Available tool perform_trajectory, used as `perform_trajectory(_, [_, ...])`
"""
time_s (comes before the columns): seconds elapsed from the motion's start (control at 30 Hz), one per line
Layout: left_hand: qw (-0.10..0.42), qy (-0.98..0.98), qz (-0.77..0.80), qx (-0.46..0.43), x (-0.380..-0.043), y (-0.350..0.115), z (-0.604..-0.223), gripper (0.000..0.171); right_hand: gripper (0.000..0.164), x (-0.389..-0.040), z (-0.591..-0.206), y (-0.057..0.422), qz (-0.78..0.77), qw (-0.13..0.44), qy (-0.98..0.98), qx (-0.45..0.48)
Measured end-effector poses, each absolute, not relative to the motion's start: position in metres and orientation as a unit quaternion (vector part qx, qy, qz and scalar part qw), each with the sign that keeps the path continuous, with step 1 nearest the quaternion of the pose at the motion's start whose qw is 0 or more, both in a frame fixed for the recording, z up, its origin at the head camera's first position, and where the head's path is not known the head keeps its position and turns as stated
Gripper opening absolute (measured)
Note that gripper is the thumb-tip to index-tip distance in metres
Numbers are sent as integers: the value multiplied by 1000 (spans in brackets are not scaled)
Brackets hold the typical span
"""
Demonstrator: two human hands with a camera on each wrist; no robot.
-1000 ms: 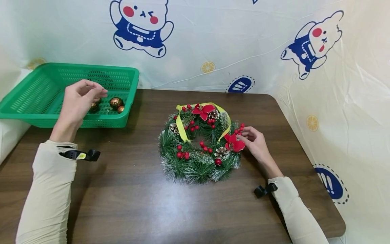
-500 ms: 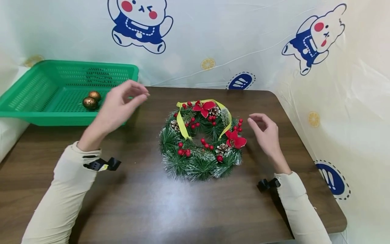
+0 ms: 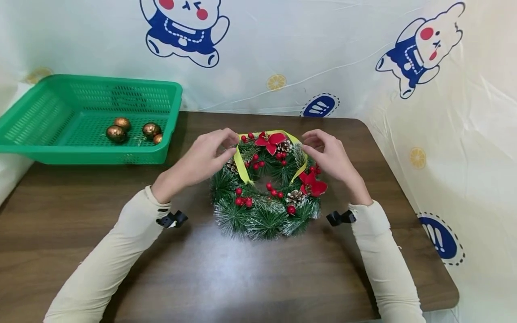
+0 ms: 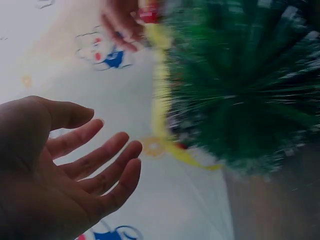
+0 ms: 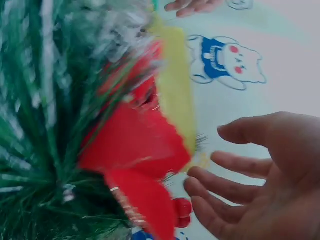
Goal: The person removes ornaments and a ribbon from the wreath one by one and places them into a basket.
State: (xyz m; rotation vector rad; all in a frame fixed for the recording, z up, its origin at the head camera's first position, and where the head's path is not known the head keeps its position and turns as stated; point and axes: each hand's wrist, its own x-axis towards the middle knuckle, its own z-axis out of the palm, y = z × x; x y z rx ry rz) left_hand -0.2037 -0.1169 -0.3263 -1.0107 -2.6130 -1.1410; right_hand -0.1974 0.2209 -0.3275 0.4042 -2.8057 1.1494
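Observation:
A green Christmas wreath (image 3: 264,220) with frosted tips lies on the brown table, dressed with red poinsettias (image 3: 312,184), red berries (image 3: 243,202) and pine cones (image 3: 295,196). A yellow ribbon (image 3: 241,167) loops over its far part. My left hand (image 3: 198,158) hovers by the wreath's upper left, fingers loosely bent and holding nothing; the left wrist view shows a gap between those fingers (image 4: 107,152) and the greenery. Across from it, my right hand (image 3: 332,155) is at the upper right near the ribbon, its relaxed fingers (image 5: 230,187) likewise free of any object.
At the back left stands a green plastic basket (image 3: 101,157) with several bronze baubles (image 3: 116,133) inside. A white sheet (image 3: 250,54) printed with cartoon bears hangs behind the table (image 3: 250,287). Each wrist carries a small black camera (image 3: 173,219).
My left hand has swung right from over the basket to the wreath's left side. My right hand has left the red flower and shifted up and left toward the ribbon. The wreath stays put.

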Motion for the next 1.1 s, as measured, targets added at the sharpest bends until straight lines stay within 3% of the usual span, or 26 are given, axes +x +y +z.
perform_trajectory(0.23, [14,-889,-325,-322,-207,-113,-351,36,44,-200,-341,215,347,-15,-929,125])
perform_trajectory(0.47, [-3,-907,-285,-310,-205,-111,-358,42,37,-197,-342,214,339,24,-928,151])
perform_trajectory(0.87, [79,-900,-296,-310,-212,-115,-352,17,32,-194,-329,218,331,81,-926,161])
perform_trajectory(1.1, [122,-889,-325,-298,-212,-120,-346,15,29,-193,-323,228,352,81,-921,145])
